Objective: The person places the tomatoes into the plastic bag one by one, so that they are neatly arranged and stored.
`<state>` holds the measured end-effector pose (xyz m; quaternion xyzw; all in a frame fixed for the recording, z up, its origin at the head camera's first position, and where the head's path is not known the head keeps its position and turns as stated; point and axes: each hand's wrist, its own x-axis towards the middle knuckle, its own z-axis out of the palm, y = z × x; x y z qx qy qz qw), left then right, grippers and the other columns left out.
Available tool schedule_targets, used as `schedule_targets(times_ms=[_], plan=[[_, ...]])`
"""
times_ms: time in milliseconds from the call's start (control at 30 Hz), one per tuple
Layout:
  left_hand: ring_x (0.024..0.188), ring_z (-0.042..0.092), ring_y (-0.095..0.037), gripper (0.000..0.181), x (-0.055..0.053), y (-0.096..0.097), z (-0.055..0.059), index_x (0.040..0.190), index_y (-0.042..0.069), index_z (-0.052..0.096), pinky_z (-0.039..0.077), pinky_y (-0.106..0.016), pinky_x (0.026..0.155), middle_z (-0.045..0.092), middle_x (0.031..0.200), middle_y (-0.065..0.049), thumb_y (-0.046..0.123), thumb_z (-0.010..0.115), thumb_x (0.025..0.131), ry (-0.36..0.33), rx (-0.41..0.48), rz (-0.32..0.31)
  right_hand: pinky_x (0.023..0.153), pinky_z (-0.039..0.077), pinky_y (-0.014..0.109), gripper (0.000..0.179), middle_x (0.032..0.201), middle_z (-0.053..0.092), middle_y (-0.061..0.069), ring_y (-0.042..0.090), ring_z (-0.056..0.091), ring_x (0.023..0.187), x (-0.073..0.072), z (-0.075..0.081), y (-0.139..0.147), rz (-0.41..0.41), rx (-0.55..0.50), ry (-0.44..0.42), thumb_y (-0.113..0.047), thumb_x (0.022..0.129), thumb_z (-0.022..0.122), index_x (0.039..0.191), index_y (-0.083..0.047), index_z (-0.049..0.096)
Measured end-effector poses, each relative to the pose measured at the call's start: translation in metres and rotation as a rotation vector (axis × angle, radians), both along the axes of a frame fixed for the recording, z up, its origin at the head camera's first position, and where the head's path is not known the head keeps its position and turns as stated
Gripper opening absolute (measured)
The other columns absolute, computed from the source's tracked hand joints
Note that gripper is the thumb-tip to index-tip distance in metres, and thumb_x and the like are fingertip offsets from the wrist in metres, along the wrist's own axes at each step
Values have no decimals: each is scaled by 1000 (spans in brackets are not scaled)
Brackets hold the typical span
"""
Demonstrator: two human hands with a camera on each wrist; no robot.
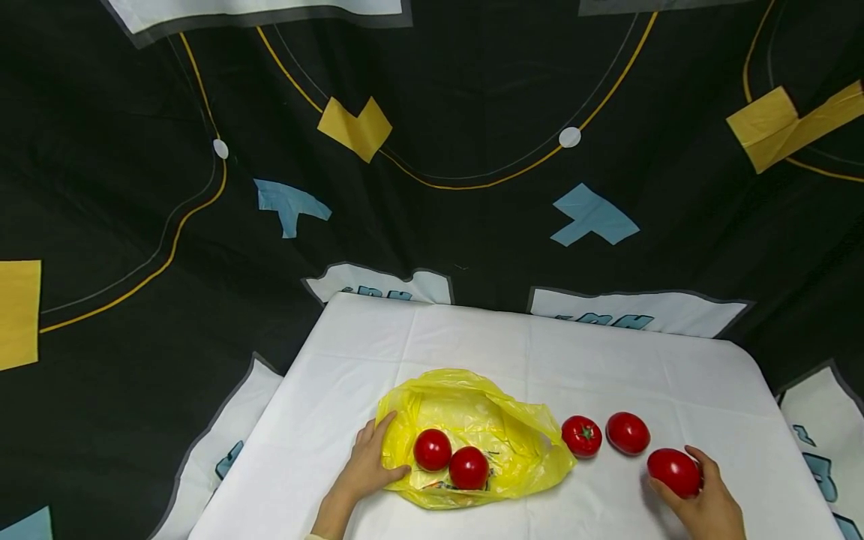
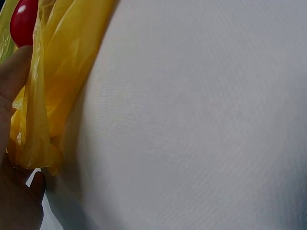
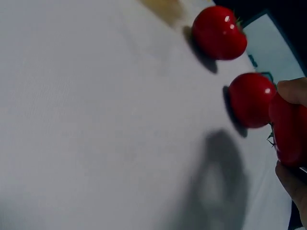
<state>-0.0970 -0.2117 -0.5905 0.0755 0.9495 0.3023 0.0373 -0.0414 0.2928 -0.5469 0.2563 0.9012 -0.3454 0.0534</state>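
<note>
A yellow plastic bag [image 1: 499, 480] lies on the white table with its mouth open, and two tomatoes, a left one [image 1: 432, 450] and a right one [image 1: 469, 468], sit inside it. My left hand [image 1: 367, 465] pinches the bag's left rim, thumb on the inner side. In the left wrist view the thumb [image 2: 17, 72] presses the yellow film close to a tomato [image 2: 24, 23]. My right hand [image 1: 714, 508] grips a red tomato [image 1: 673, 472] between thumb and fingers; its shadow falls apart from it on the cloth. Part of this tomato [image 3: 290, 129] is cut off in the right wrist view.
Just right of the bag is a tomato with a green calyx [image 1: 582, 437]. Another tomato [image 1: 628, 433] lies between it and my right hand. A white cloth [image 1: 472, 337] covers the table, and a black patterned curtain [image 1: 439, 240] hangs behind.
</note>
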Motion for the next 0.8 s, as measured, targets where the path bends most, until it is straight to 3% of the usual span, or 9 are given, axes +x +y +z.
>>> schedule_targets(times_ms=[300, 567, 800], plan=[[111, 32, -22, 99, 0, 0, -1, 141, 23, 23, 34, -48, 90, 32, 131, -8, 50, 74, 60, 5, -10, -2, 77, 41, 54, 106, 126, 31, 31, 47, 35, 104, -1, 35, -21, 113, -25, 61, -45, 63, 76, 137, 0, 15], [113, 32, -23, 98, 0, 0, -2, 140, 23, 24, 34, -49, 91, 32, 133, -8, 49, 75, 60, 18, -6, -4, 72, 48, 50, 97, 120, 42, 26, 41, 45, 99, -6, 58, -55, 250, 33, 235, -40, 60, 80, 132, -2, 27], [116, 30, -24, 99, 0, 1, 0, 141, 22, 23, 33, -48, 92, 30, 134, -9, 47, 75, 61, 18, 0, -7, 71, 49, 46, 81, 119, 48, 15, 31, 53, 94, -14, 61, -97, 369, 54, 419, -32, 61, 81, 127, -11, 40]])
